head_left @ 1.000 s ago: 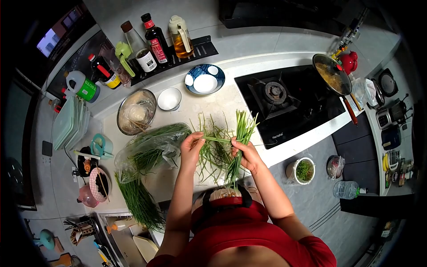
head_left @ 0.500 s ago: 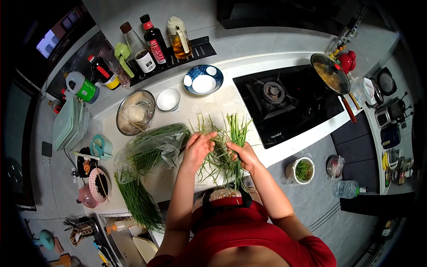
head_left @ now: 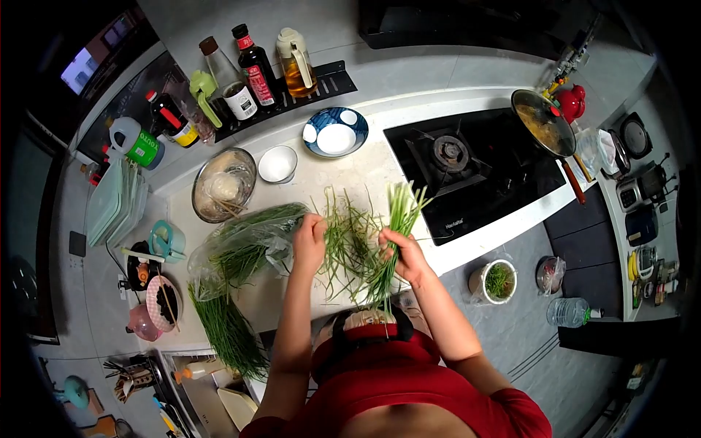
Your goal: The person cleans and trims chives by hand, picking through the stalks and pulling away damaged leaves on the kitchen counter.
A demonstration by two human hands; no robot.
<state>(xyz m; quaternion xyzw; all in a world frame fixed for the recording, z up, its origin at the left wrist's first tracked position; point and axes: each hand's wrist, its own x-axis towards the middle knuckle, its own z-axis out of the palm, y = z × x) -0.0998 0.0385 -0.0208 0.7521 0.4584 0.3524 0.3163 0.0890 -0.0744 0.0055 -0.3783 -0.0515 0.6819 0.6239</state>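
My right hand is wrapped round a bunch of garlic chives, pale ends up and green tips hanging toward my body. Fingers curled closed, my left hand is at the right end of a clear plastic bag; whatever its fingers pinch cannot be made out. Between the hands, loose chive scraps lie scattered on the pale counter. More chives fill the bag, and a thick dark-green pile of chives reaches over the counter's front edge at left.
A metal bowl with dough, a white bowl and a blue-patterned bowl stand behind. To the right are a gas hob and a lidded pan. A bin with green scraps sits on the floor.
My left hand has moved left, away from the bunch, and its fingers have curled closed. My right hand still grips the chives, which now tilt a little more to the right.
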